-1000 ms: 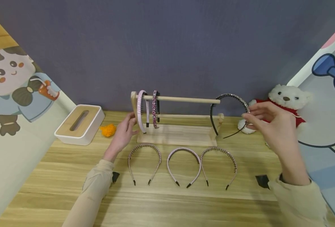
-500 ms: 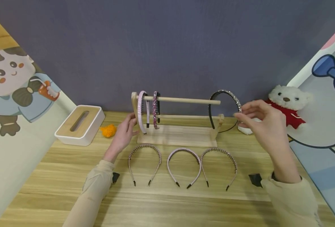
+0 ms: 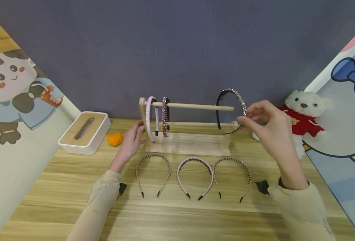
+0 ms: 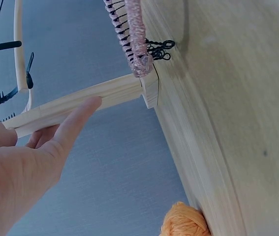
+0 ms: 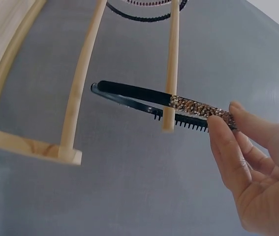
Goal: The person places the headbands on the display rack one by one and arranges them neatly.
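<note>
In the head view my right hand [image 3: 269, 129] pinches a black headband [image 3: 240, 99] with a glittery stone-covered section. The right wrist view has the headband [image 5: 193, 106] around the free end of the upper wooden bar [image 5: 172, 59]. My left hand [image 3: 130, 140] holds the left upright of the wooden stand [image 3: 189, 142]; in the left wrist view its index finger lies along that upright [image 4: 119, 91]. A pale pink headband [image 3: 148, 117] and a pink glittery headband [image 3: 164, 117] hang on the bar's left part.
Three headbands lie in front of the stand: a beaded one [image 3: 153, 155], a pink one [image 3: 194, 159] and another beaded one [image 3: 231, 158]. A tissue box [image 3: 84, 134] and an orange yarn ball [image 3: 115, 138] stand left. A white teddy bear [image 3: 304, 117] sits right.
My right hand has moved left with the black headband, bringing it farther over the bar's free end and slightly higher. The left hand has stayed on the upright.
</note>
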Available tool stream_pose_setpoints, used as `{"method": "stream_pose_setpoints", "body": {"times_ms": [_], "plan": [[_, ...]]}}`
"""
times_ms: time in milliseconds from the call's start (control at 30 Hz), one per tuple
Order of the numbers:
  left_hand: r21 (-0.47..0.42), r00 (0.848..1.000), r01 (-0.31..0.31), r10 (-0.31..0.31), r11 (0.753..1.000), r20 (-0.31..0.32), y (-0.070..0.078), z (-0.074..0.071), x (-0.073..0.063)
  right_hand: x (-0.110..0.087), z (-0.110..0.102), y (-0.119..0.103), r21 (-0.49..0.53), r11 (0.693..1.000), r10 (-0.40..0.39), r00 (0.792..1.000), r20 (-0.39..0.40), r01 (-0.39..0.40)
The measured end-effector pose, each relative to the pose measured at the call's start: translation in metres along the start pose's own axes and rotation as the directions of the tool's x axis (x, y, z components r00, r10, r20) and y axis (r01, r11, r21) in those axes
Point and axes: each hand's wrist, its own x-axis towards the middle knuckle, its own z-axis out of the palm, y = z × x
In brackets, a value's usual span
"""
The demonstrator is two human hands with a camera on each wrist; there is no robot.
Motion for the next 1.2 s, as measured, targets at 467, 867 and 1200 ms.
{"method": "stream_pose_setpoints", "body": {"times_ms": [467,867,1200], "plan": [[-0.007,1.000,-0.003,0.003,1.000,0.000,0.000,0.000,0.001,0.005,0.022,-0.015,0.104,0.994,-0.049,0.998,0.034,0.045],[-0.001,1.000,-0.009,0.009,1.000,-0.001,0.001,0.000,0.001,0.010,0.051,-0.027,0.117,0.987,-0.107,0.994,0.000,0.107],[0.008,1.000,0.007,-0.007,1.000,-0.007,0.000,0.001,0.001,0.011,0.078,-0.033,0.141,0.979,-0.153,0.988,0.019,0.149]]}}
